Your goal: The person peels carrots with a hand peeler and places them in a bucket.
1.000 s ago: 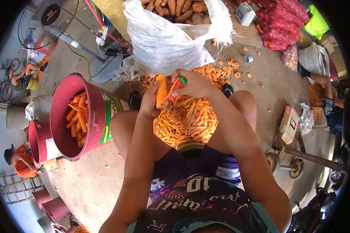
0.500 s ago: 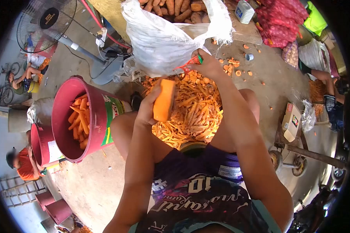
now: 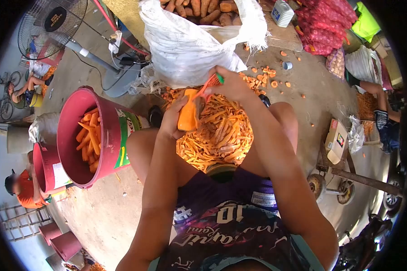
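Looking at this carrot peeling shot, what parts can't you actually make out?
Head view, four gaps:
- Peeler: its blade is too small and blurred, and the right hand covers most of the handle.
- Carrot: its lower end is hidden inside the left hand.
- Sack: its top is cut off by the frame edge.
- Bucket: its depth of carrots is hidden by its own wall.

Outdoor produce-processing yard w/ concrete floor: sack of carrots (image 3: 199, 40) far centre, peel heap (image 3: 217, 135), red buckets (image 3: 90, 135) left, pedestal fan (image 3: 49, 22) far left, mesh bags (image 3: 323, 27) far right.
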